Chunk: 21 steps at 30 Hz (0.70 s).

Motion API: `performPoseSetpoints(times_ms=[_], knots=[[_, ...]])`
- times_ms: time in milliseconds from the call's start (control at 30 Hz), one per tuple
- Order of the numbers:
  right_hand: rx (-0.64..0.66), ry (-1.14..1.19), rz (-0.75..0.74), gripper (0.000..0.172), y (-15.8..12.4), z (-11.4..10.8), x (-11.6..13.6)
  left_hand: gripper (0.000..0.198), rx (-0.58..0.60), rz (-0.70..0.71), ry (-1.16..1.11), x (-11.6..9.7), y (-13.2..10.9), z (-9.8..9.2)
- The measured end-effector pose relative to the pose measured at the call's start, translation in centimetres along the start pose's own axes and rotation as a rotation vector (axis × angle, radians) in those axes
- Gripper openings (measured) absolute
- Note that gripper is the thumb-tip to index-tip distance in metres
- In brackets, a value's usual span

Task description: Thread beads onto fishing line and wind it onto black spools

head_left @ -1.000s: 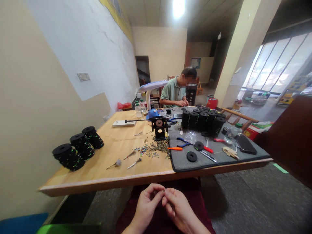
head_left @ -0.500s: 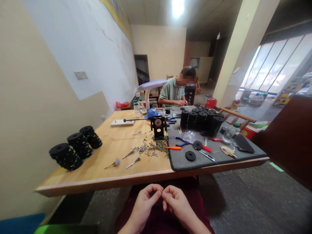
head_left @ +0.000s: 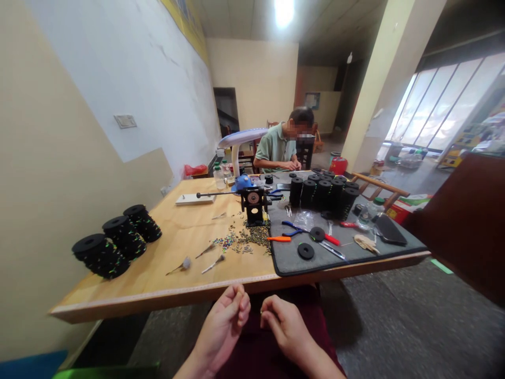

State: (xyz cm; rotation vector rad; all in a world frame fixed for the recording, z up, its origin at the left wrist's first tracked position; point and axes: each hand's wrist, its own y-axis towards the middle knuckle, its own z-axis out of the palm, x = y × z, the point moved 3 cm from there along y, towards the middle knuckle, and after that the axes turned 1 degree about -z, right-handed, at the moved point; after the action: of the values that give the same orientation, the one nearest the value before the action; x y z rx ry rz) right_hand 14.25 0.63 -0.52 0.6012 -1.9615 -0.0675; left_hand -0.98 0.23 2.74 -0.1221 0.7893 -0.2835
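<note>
My left hand [head_left: 224, 326] and my right hand [head_left: 282, 323] are low over my lap, just below the front edge of the wooden table [head_left: 185, 237]. Both have their fingers curled into a pinch, with the fingertips a small gap apart. What they pinch is too small to make out. Nearest on the table are a scatter of small beads [head_left: 244, 239] and thin pin-like tools [head_left: 213, 263].
A grey mat [head_left: 355, 255] carries pliers [head_left: 294, 230], black discs [head_left: 305, 251] and a row of black spools [head_left: 321, 192]. A small black winder [head_left: 253, 205] stands mid-table. Three black spools [head_left: 116, 237] lie at the left. Another person [head_left: 282, 147] sits at the far end.
My hands have drawn slightly apart; their fingertips met before and now show a gap. The left hand rose a little towards the table edge. The view shifted slightly.
</note>
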Motion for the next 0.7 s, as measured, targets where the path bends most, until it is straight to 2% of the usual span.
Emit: performPoseSetpoints(times_ms=[100, 200, 367, 500, 567, 700], knots=[[-0.039, -0.008, 0.007, 0.021, 0.1, -0.5, -1.1, 0.024, 0.038, 0.035, -0.113, -1.8, -0.5, 0.8], [-0.053, 0.017, 0.015, 0.022, 0.1, -0.7, -2.0, 0.021, 0.069, 0.045, -0.155, -2.7, -0.9, 1.4], [-0.077, 0.152, 0.059, 0.023, -0.1, -0.4, -2.8, 0.021, 0.097, 0.063, -0.120, -2.8, -0.3, 1.8], [-0.056, 0.289, 0.146, 0.025, -0.4, 0.0, -2.8, 0.020, 0.052, 0.163, 0.026, -3.2, 0.3, 1.7], [-0.045, 0.298, 0.154, 0.025, -0.5, 0.1, -2.7, 0.020, 0.039, 0.158, 0.050, -3.3, 0.3, 1.7], [-0.037, 0.254, 0.116, 0.023, -0.6, 0.2, -2.3, 0.018, 0.140, 0.063, -0.117, -2.8, 0.0, 2.6]])
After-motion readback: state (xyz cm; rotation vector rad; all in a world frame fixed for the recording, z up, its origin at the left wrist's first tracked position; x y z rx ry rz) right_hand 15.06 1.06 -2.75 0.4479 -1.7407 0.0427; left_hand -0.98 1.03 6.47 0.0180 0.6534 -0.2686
